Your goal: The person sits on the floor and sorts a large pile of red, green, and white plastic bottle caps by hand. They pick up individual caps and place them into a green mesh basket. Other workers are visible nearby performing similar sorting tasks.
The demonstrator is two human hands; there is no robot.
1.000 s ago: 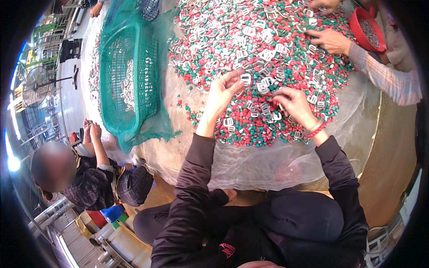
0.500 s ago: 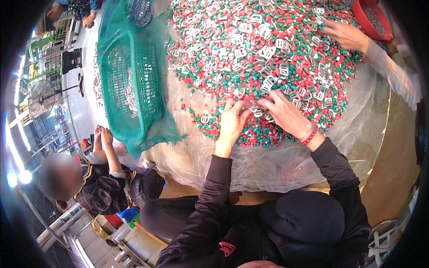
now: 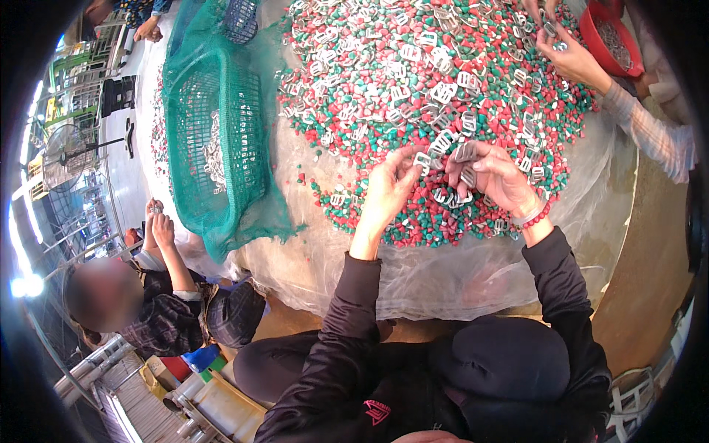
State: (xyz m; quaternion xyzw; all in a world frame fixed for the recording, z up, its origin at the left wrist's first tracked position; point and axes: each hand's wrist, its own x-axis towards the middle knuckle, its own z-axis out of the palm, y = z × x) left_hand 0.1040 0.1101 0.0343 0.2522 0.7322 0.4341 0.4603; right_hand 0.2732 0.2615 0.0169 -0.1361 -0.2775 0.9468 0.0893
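Note:
A big heap of small red, green and white pellets (image 3: 413, 81) mixed with silver metal buckles lies on a clear plastic sheet (image 3: 443, 273). My left hand (image 3: 388, 188) rests at the heap's near edge, fingertips pinching a silver buckle (image 3: 422, 159). My right hand (image 3: 493, 177) sits just to its right, fingers curled around several silver buckles (image 3: 465, 153). Both hands nearly touch above the pellets. A red bead bracelet circles my right wrist.
A green mesh basket (image 3: 214, 140) holding buckles lies left of the heap. Another person's hand (image 3: 569, 59) picks at the heap's far right beside a red bowl (image 3: 613, 37). A seated person (image 3: 148, 295) works at lower left. A fan (image 3: 63, 159) stands far left.
Both hands have drawn back from the middle of the heap toward its near edge and come together. My right hand now has buckles gathered in it.

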